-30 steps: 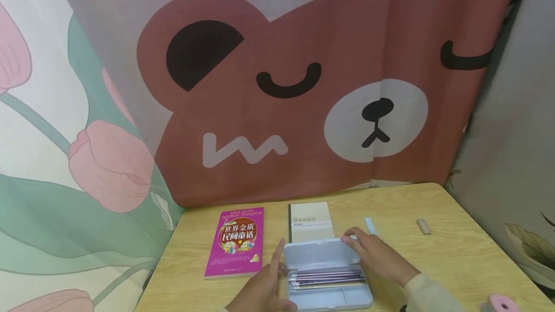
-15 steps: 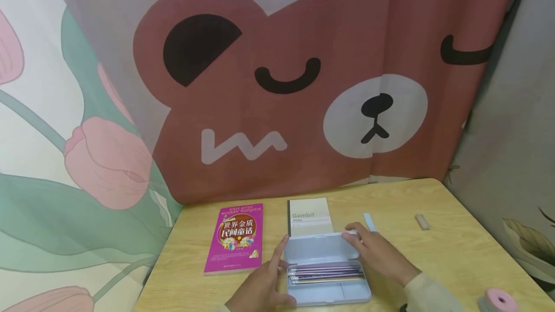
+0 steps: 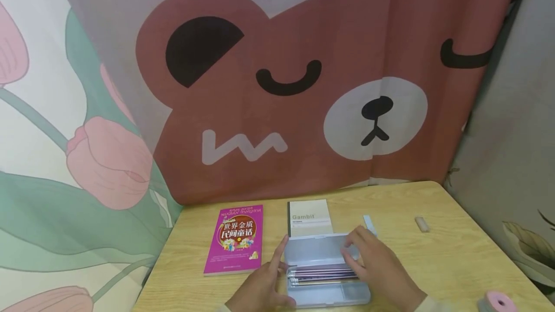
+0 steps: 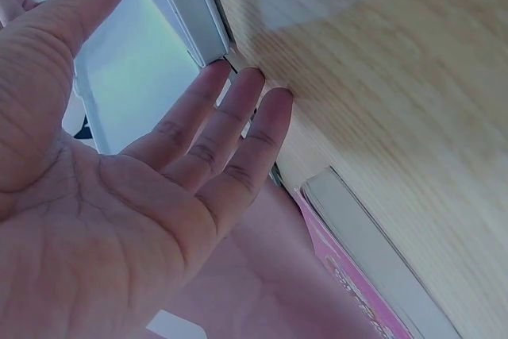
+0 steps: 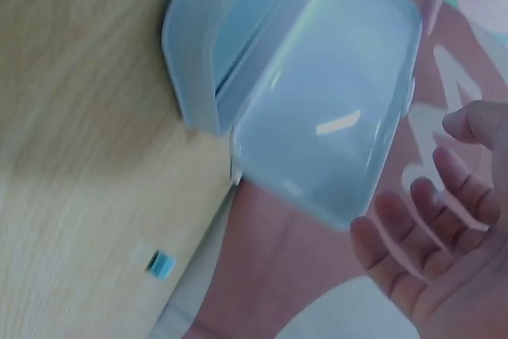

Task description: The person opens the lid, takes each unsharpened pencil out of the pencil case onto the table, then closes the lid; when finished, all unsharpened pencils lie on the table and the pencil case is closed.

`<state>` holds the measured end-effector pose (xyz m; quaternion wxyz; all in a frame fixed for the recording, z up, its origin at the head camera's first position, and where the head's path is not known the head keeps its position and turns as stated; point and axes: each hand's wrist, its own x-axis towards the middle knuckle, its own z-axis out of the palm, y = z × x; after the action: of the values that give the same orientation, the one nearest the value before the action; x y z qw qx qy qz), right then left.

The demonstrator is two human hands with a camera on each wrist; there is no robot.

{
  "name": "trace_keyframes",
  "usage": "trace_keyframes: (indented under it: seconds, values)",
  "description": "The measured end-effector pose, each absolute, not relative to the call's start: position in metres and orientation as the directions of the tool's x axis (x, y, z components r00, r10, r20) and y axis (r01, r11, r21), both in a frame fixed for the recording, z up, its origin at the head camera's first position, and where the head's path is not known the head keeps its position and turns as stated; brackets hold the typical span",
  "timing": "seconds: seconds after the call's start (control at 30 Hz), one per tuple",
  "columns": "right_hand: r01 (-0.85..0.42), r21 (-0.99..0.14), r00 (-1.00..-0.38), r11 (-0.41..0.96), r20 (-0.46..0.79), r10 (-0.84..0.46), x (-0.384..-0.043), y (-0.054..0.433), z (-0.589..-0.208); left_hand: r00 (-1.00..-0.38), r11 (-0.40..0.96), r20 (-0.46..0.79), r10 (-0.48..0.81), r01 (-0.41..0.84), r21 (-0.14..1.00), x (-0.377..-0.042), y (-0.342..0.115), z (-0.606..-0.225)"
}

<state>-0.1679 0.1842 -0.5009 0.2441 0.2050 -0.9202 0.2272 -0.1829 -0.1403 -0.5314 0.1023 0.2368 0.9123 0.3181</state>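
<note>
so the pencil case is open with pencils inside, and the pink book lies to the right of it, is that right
Not quite: the pink book lies to the left of the pencil case, as the head view shows. The case is open with pencils inside.

In the head view we could not see the right ends of some pencils (image 3: 318, 274) behind the right grip (image 3: 383, 266), nor the lower edge of the notebook (image 3: 310, 213) behind the lid (image 3: 312, 251). The bottom edge cut off the pink roll (image 3: 498, 302); fine print on the purple book (image 3: 234, 256) was unreadably small.
</note>
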Motion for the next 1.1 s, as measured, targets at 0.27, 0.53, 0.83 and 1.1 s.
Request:
trace_keyframes:
  seconds: [0.27,0.53,0.83,1.1]
  values:
    - [-0.584,-0.178,-0.772,0.792,0.424,-0.474,-0.163,0.159,-0.516,-0.869,0.690,-0.048,0.492,0.355,0.631,-0.183,-0.141,-0.530]
    - [-0.650,-0.225,-0.754,0.726,0.315,-0.577,-0.174,0.143,-0.538,-0.864,0.693,-0.033,0.502,0.379,0.613,-0.186,-0.141,-0.533]
    - [-0.640,-0.129,-0.764,0.757,0.217,-0.608,-0.178,0.134,-0.548,-0.857,0.682,-0.011,0.515,0.402,0.611,-0.186,-0.141,-0.535]
    - [-0.628,-0.230,-0.778,0.743,0.220,-0.589,-0.177,0.134,-0.547,-0.866,0.693,-0.033,0.500,0.376,0.615,-0.187,-0.141,-0.537]
